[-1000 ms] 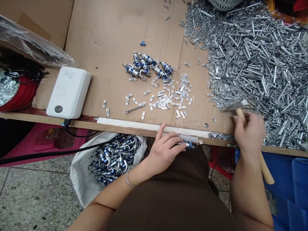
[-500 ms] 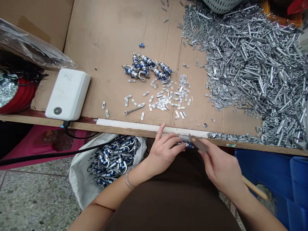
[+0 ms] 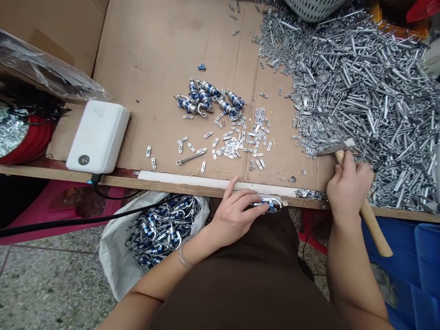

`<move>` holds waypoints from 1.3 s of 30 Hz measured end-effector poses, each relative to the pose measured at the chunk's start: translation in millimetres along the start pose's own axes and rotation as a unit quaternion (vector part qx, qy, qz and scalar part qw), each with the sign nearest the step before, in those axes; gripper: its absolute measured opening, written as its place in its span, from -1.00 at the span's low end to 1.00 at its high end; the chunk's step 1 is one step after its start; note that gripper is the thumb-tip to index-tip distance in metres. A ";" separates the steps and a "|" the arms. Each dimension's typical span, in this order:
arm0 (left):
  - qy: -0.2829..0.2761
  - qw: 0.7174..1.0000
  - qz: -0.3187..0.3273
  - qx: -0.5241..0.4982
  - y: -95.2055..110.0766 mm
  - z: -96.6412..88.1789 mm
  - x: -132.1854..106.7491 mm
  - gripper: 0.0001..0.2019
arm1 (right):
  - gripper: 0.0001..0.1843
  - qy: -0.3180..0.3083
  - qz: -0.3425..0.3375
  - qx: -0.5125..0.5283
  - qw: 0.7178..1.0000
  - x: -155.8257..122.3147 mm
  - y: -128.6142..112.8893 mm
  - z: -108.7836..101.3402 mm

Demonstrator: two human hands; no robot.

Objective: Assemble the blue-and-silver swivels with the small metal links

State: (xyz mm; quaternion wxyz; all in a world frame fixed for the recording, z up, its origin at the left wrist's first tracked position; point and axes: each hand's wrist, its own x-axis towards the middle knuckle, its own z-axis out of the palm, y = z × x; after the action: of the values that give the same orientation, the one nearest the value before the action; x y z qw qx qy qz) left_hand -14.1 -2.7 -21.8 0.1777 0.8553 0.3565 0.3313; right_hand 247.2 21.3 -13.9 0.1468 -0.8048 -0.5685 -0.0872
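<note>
1. Head view: creased cardboard tabletop point(image 3: 165, 55), wooden front edge point(image 3: 117, 180), white strip point(image 3: 192, 180) along it.
2. Shiny jagged metal heap point(image 3: 360, 82), beyond strip, rightward.
3. Hammer point(image 3: 376, 229), smooth wooden handle clamped in right hand point(image 3: 349, 185), right of strip; handle end juts past edge.
4. Left hand point(image 3: 235, 211), thumb and fingers together on hooked blue-silver part point(image 3: 271, 203), strip's near side; room between hands.
5. Flat perforated plates point(image 3: 232, 147), scattered beyond strip.
</note>
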 end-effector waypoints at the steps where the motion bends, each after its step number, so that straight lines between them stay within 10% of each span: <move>1: 0.000 1.000 0.002 -0.002 -0.1 -0.5 0.2 -0.86 | -0.55 0.012 -0.003 0.017 1.000 0.7 -5.7 1.9; 11: -0.014 1.000 -0.001 -0.011 1.0 -7.6 2.2 -0.83 | -0.80 -0.182 -0.109 0.155 0.965 -12.7 -115.0 5.4; 21: 0.022 0.998 -0.016 -0.063 -2.0 -9.6 2.2 -0.79 | -0.98 -0.194 -0.070 0.419 0.885 -32.1 -82.8 -35.1; 31: 0.011 0.991 -0.020 -0.135 3.0 -12.8 7.1 -0.83 | -0.73 -0.188 -0.343 0.362 0.846 -55.5 -64.3 -50.5; 39: 0.029 0.989 -0.032 -0.138 6.2 -12.5 7.5 -0.77 | -0.60 -0.153 -0.259 0.316 0.900 -60.5 -59.0 -52.1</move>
State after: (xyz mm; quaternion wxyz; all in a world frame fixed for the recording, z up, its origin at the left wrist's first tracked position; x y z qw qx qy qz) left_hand -15.7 -0.6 -6.2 0.2945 0.8005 0.3398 0.3963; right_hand 172.7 -31.7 24.6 0.2768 -0.5438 -0.7701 0.1862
